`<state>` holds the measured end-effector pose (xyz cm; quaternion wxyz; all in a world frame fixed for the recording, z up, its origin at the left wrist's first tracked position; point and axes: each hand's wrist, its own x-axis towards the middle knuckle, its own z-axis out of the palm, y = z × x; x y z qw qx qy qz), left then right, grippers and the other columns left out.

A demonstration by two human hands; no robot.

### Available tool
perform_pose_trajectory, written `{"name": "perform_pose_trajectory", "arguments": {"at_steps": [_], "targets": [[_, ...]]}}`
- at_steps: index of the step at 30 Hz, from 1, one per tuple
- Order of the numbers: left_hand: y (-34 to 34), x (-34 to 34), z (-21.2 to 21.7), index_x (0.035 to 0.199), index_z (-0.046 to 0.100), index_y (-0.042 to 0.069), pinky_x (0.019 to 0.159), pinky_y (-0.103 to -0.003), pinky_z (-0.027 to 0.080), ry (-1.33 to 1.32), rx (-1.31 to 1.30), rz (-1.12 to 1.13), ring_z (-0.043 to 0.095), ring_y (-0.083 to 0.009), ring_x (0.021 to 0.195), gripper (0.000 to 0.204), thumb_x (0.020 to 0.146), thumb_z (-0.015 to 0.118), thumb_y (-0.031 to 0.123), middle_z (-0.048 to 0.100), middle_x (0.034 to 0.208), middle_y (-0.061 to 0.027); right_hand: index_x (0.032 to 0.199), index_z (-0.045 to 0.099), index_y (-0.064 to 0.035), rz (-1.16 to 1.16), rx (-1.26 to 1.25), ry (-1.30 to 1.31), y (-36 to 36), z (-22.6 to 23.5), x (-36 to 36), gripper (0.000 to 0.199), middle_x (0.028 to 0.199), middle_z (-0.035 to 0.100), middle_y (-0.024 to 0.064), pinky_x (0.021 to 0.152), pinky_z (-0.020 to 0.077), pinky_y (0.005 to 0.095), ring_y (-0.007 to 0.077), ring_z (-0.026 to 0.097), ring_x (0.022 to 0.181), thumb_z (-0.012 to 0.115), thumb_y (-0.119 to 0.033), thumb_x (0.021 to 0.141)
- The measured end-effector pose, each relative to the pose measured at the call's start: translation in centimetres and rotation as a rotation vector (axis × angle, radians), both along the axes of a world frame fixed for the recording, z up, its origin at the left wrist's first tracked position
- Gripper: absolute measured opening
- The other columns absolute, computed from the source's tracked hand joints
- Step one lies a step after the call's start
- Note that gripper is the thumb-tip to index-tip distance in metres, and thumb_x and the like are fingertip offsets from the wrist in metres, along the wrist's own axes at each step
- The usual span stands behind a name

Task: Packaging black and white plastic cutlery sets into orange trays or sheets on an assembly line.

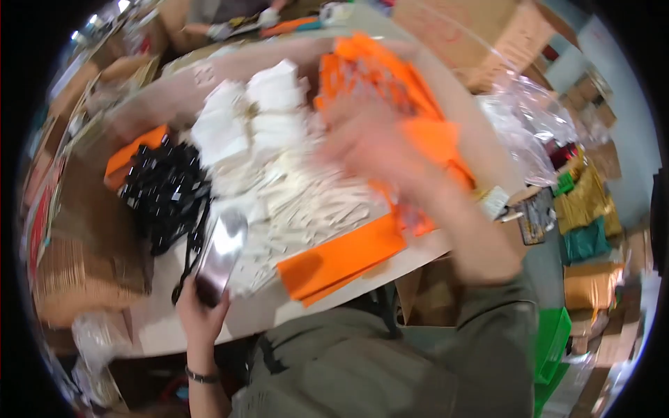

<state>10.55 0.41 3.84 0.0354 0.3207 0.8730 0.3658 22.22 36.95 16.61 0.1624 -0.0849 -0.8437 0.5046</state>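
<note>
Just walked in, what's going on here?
The person's left hand holds a flat, shiny item over the near side of the table. The right hand, blurred, is by the orange pile; whether it grips anything is unclear. White pieces lie in the middle, white stacks behind them, a black heap to the left and flat orange pieces at the near edge.

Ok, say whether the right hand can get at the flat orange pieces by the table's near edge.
Probably yes: nothing visible covers the flat orange pieces, and the right hand is nearby, though too blurred to tell if empty.
</note>
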Motion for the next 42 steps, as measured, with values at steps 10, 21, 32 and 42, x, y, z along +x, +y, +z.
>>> {"name": "perform_pose_trajectory", "arguments": {"at_steps": [10,21,32,42], "targets": [[5.4,7.8,-1.5,0.115,0.059,0.003,0.085,-0.038,0.052,-0.57,0.067,-0.716,0.062,-0.0302,0.103,0.047,0.071,0.072,0.015,0.06,0.112,-0.021,0.09,0.065,-0.0003,0.533,0.777,0.041,-9.1,-18.5,3.7,0.035,0.129,0.054,0.0231,0.105,0.0397,0.0466,0.0396,0.05,0.124,0.07,-0.033,0.077],[-1.7,4.9,-3.8,0.122,0.056,0.005,0.077,-0.04,0.053,-0.097,-0.181,-0.069,0.065,-0.0357,0.088,0.057,0.072,0.08,0.019,0.064,0.097,-0.0153,0.075,0.064,-0.0041,0.103,0.404,-0.594,-14.1,-15.8,1.5,0.031,0.071,0.066,0.0154,0.062,0.0503,0.0458,0.0348,0.065,0.069,0.06,-0.031,0.091],[-2.5,-2.0,-3.0,0.128,0.058,0.008,0.091,-0.042,0.049,0.306,-0.212,-0.117,0.059,-0.0355,0.11,0.057,0.077,0.079,0.026,0.058,0.123,-0.0159,0.089,0.063,-0.0058,0.181,0.404,-0.188,-16.2,-16.6,-4.7,0.019,0.077,0.066,0.0157,0.071,0.0514,0.0467,0.0347,0.065,0.078,0.065,-0.024,0.086],[-1.5,-7.7,-4.9,0.104,0.071,0.008,0.073,-0.039,0.051,0.112,-0.112,0.207,0.065,-0.032,0.084,0.02,0.086,0.071,0.015,0.065,0.094,-0.0106,0.083,0.066,-0.0063,-0.027,0.757,-0.138,-9.6,-16.5,-9.8,0.006,0.086,0.061,0.0141,0.076,0.0526,0.0428,0.0344,0.063,0.09,0.063,-0.011,0.085]]}}
